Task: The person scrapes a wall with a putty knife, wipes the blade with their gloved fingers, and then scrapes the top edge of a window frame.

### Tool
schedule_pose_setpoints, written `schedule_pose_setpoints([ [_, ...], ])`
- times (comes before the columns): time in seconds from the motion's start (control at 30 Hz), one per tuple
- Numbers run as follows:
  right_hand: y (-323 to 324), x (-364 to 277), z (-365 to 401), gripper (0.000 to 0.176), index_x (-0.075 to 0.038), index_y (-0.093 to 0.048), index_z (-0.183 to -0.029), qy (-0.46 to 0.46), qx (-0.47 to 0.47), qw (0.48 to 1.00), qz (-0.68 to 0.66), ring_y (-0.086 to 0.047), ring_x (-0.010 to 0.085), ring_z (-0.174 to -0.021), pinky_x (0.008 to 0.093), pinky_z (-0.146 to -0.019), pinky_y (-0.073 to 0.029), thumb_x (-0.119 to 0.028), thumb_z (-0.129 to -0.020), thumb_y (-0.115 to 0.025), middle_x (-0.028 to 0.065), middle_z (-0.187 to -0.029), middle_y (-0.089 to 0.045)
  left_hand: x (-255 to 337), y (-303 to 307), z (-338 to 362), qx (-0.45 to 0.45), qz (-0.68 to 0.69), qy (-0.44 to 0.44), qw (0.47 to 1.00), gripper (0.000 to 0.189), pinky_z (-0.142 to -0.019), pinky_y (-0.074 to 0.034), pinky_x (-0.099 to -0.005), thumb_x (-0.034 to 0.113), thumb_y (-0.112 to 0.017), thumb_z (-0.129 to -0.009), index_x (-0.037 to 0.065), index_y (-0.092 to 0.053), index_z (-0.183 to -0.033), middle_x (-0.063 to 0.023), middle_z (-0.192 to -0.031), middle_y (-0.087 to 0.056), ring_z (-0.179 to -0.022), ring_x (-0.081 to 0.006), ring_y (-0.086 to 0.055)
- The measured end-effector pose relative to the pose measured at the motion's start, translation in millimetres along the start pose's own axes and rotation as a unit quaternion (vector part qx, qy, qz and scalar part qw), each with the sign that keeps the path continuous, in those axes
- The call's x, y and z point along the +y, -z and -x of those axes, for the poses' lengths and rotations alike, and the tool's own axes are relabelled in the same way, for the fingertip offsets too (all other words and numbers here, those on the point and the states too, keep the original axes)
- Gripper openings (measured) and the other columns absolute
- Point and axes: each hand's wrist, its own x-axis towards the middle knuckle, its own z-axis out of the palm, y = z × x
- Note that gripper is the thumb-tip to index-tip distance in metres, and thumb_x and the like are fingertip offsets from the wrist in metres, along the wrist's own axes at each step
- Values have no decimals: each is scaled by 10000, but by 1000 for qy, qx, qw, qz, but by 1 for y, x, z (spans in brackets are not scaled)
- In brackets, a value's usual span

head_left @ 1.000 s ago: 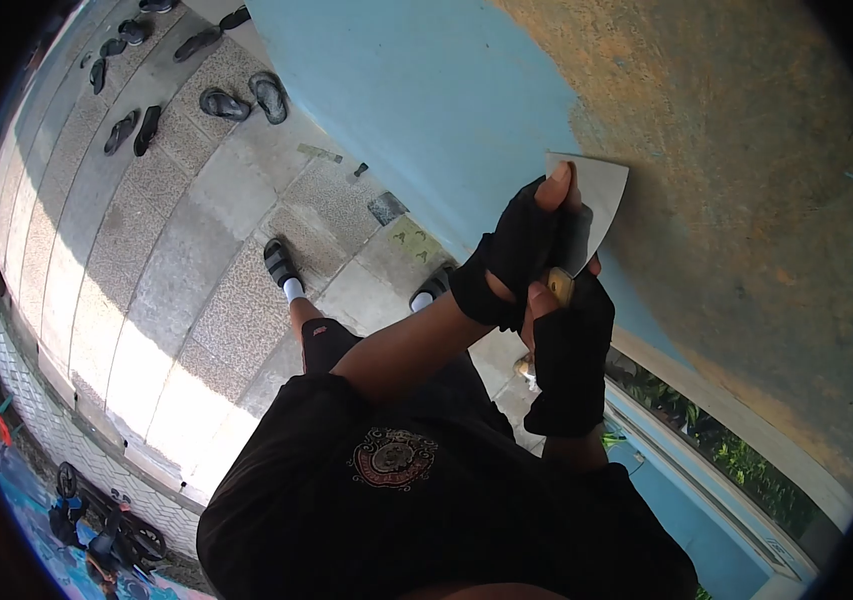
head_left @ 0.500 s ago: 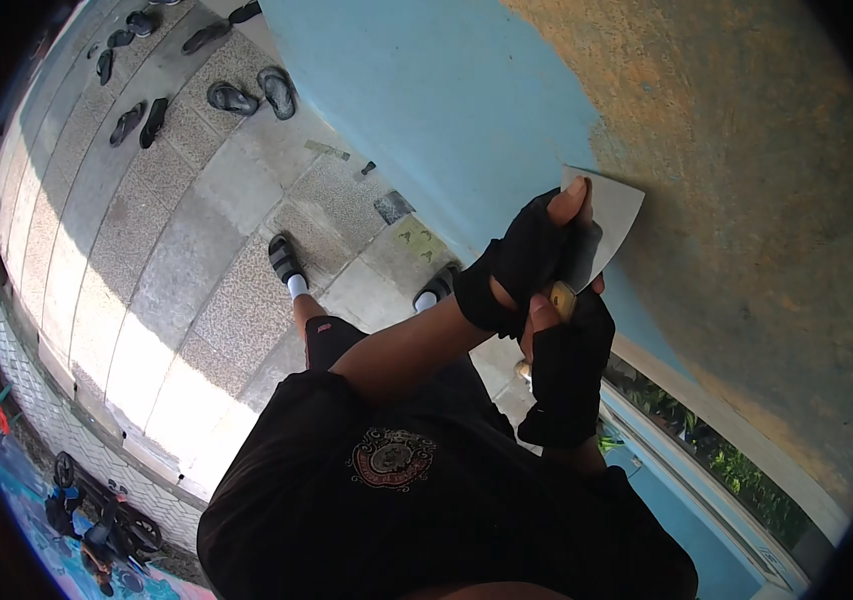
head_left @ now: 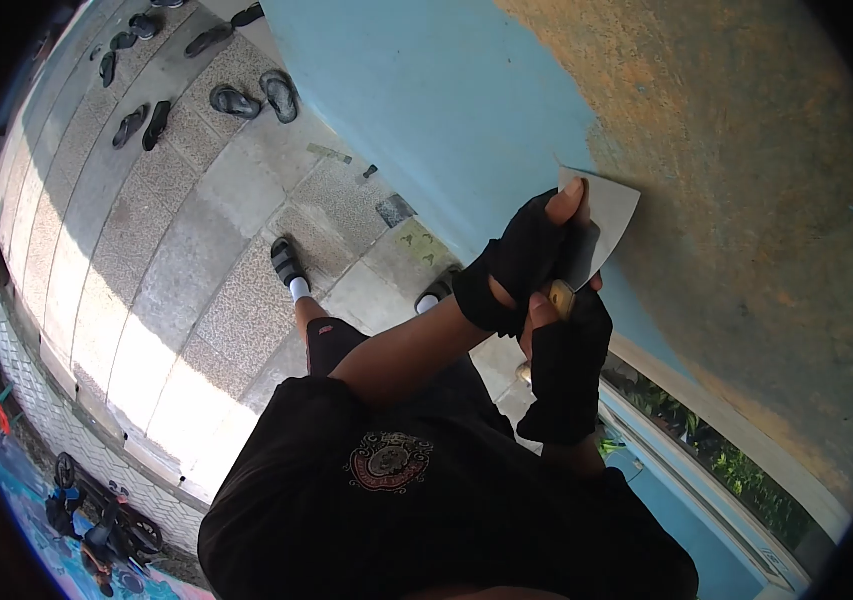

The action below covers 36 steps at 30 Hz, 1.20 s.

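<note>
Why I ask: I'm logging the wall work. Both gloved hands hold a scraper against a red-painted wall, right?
Not quite. The head view shows the paint on the wall is light blue, not red, with a bare brownish surface beside it. The rest holds: the gloved left hand and right hand hold the scraper against it.

The wall (head_left: pixel 746 150) blocks all room ahead of the left hand (head_left: pixel 524 262) and right hand (head_left: pixel 566 365), stacked close together on the scraper (head_left: pixel 608 205) lying flat against it. A ledge (head_left: pixel 736 428) juts just below them. Open air lies leftward above the tiled floor (head_left: pixel 196 250), where scattered sandals (head_left: pixel 246 100) sit well apart.
</note>
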Motion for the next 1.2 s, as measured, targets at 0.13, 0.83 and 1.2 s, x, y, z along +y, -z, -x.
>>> schedule_pose_setpoints([
  [0.13,3,-14,-6,148,4,-647,-959,-30,-23,999,10,-636,169,-709,326,-669,-521,-131,-910,-683,78,-783,-647,-1,2,-4,13,47,-6,999,594,-584,-520,-339,612,-463,-1006,82,-566,-760,-129,-578,-603,-540,-254,-631],
  [0.83,38,7,25,534,26,-429,-1415,-97,-177,953,-226,-460,76,-506,250,-476,-404,-95,-911,-561,8,-730,-488,13,63,124,59,-199,50,977,492,-848,-577,-382,441,-523,-1036,-22,-588,-1190,-224,-1137,-699,-971,-285,-715],
  [1.2,-9,-9,120,740,-50,-304,-1580,-146,-17,940,-309,-497,68,-545,245,-464,-424,57,-907,-592,5,-787,-523,84,42,163,-43,-368,84,925,378,-837,-579,-335,331,-501,-1066,-22,-602,-1156,-185,-1069,-726,-955,-250,-722],
])
